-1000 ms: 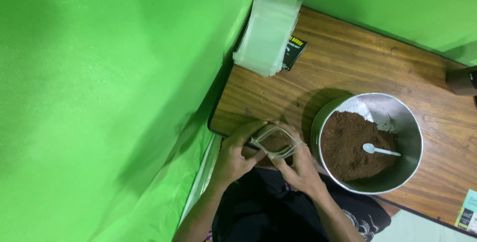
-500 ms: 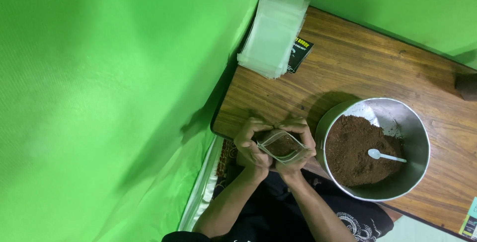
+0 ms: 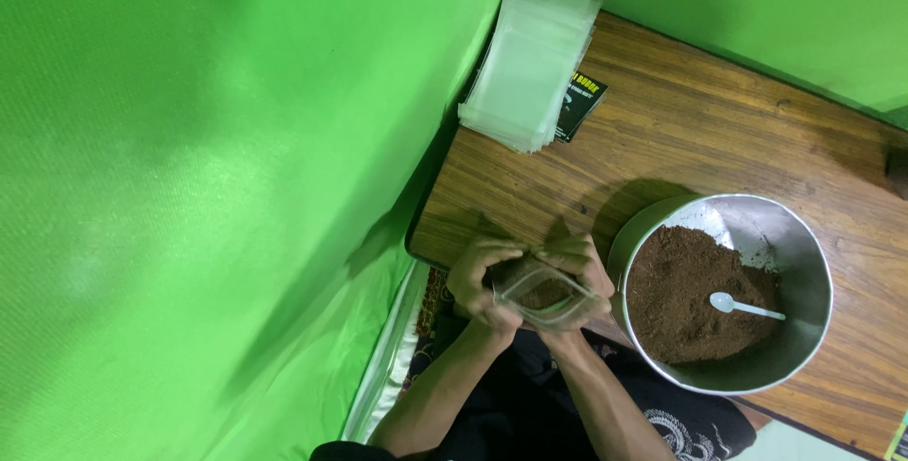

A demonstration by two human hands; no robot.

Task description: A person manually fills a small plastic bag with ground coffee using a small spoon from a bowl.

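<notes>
One small clear plastic pouch (image 3: 544,293) with brown powder inside sits between the person's two hands, held just above the near edge of the table and right beside the bowl. The left hand (image 3: 482,281) curls around the pouch's left side, fingers closed on the plastic; the right hand (image 3: 579,272) grips its right side in the same way, so both hands are clamped on the one pouch with its mouth facing up.

Just to the right stands one round, shiny metal bowl (image 3: 799,262), partly filled with a mound of brown powder (image 3: 686,295). One small white plastic spoon (image 3: 745,306) lies on the powder, its handle pointing to the right.

All of this rests on one brown wooden table (image 3: 719,130). At its far left corner lies one stack of empty clear plastic pouches (image 3: 530,64), overlapping one small black card (image 3: 579,104). A green backdrop (image 3: 208,187) surrounds the table.
</notes>
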